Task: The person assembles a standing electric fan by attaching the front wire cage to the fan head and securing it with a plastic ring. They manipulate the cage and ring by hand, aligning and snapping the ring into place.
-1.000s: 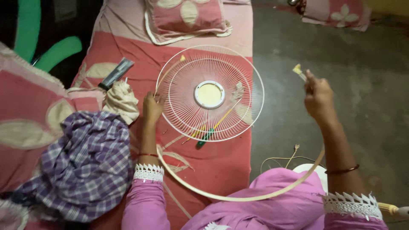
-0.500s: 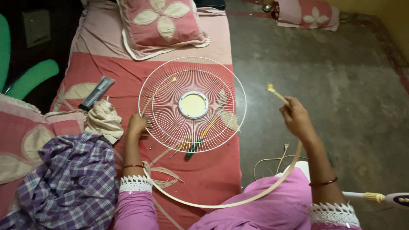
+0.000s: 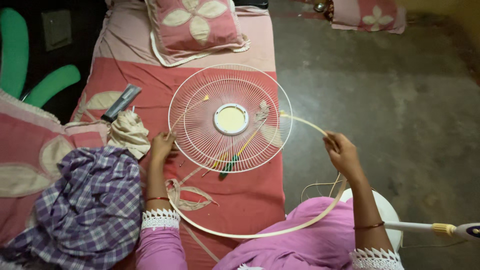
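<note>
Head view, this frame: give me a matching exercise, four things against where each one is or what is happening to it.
Things:
1. fan grille
2. rim band
3. flower pillow
4. checked cloth

Places or states:
A. heaped at the left, purple and white
B. gripped at one end by the right hand, looping across the lap
C. flat on the red bedspread, its edge touched by the left hand
D. at the top of the bed, beyond the grille

Pairs: 1-C, 2-B, 3-D, 4-A
</note>
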